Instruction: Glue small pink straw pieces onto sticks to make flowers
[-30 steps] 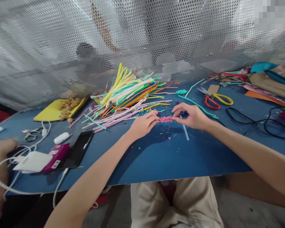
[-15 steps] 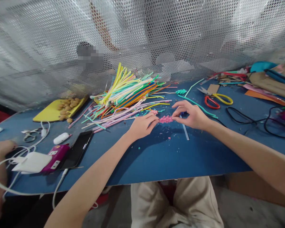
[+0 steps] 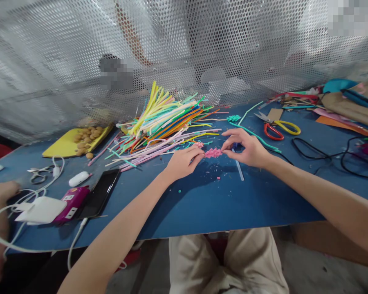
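A small pink braided piece is stretched between my two hands above the blue table. My left hand pinches its left end with thumb and forefinger. At its right end, the thumb and forefinger of my right hand are pressed together on it. A lighter pink bit shows just behind my left fingers. Under my right hand lie a dark blue object, partly hidden, and a clear stick. A teal braided piece rests farther back.
Behind my hands is a pile of coloured strips. Scissors and black cable are at right. A phone, white charger and yellow tray are at left. Another person's hand is at the far left.
The pink piece and my left fingertips have shifted very slightly left. Both hands keep their pinch on it.
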The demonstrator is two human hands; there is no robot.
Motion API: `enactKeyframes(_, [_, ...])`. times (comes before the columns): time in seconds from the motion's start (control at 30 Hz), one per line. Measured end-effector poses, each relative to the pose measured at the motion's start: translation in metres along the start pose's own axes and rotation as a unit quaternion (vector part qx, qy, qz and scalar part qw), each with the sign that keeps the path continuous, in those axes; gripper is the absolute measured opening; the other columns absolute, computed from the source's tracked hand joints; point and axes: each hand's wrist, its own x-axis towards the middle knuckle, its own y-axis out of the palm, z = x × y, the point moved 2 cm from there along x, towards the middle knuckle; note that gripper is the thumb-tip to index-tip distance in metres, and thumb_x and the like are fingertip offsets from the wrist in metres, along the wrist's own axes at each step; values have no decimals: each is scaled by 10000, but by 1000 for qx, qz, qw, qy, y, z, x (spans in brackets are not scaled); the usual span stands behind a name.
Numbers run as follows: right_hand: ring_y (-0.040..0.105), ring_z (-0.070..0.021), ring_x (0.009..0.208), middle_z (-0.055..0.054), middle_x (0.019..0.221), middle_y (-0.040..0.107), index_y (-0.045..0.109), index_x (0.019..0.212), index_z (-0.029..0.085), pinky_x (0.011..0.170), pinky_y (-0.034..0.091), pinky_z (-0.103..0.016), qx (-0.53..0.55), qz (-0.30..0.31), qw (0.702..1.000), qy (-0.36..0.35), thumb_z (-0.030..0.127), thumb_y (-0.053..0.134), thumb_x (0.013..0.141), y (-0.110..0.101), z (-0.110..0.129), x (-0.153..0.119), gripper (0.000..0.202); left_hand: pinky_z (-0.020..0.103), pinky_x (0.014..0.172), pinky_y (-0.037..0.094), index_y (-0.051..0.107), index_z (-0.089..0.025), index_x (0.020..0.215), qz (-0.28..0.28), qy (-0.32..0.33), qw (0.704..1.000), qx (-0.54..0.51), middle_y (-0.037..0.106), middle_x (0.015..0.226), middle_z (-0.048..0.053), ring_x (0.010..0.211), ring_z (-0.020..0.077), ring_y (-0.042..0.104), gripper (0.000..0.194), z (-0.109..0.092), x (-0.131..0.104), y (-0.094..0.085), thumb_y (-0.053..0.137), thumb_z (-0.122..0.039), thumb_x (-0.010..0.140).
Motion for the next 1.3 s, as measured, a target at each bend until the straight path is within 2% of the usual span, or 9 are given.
enactKeyframes(0.27, [715,-188,841,-14,947,770,497,1332,250,830,582,-359,-7,7,1000,-12,257,670,916,0,2,0,451,292,935,531,708,-198,1088,-4,8,1000,10,759,1124,74,1046,190,717,336,-2,1,-1,421,-372,1078])
enactKeyframes(0.47, [708,-181,825,-5,944,756,500,1322,257,800,569,-353,-19,13,1000,-16,205,654,906,1,3,1,447,292,937,534,705,-204,1096,-8,11,1000,13,758,1124,69,1089,196,709,326,-1,0,0,426,-371,1077])
enactKeyframes(0.63, [718,-185,886,6,936,757,481,1346,256,887,560,-367,5,17,1000,-10,167,651,882,1,2,0,502,292,960,530,699,-205,1099,-8,10,1000,1,755,1132,69,1098,193,705,313,-1,0,0,430,-363,1076])
enactKeyframes(0.83, [729,-202,895,-11,906,770,527,1243,242,885,567,-381,12,2,1000,14,245,677,898,2,3,1,377,310,962,534,696,-193,1101,-6,6,1000,-16,756,1127,79,1065,195,709,321,-2,1,-1,428,-368,1078])
enactKeyframes(1.1, [728,-184,858,4,906,765,526,1270,253,892,580,-380,14,7,1000,-2,229,671,901,2,3,1,397,296,930,546,704,-192,1083,-11,11,1000,-4,767,1113,73,1036,188,726,301,-5,1,-2,446,-346,1070])
enactKeyframes(1.2, [705,-180,835,-12,935,744,558,1233,254,835,589,-364,3,8,1000,-21,215,642,912,0,5,2,334,285,909,550,711,-199,1079,-23,13,1000,13,769,1117,67,1040,184,729,297,-5,1,-2,453,-347,1068])
enactKeyframes(1.3, [671,-190,857,-43,957,707,635,1054,236,806,574,-364,-29,-15,998,-54,199,643,907,-2,7,4,152,271,841,553,719,-198,1062,-53,11,998,42,775,1113,63,1008,181,741,281,-5,1,-3,477,-340,1062])
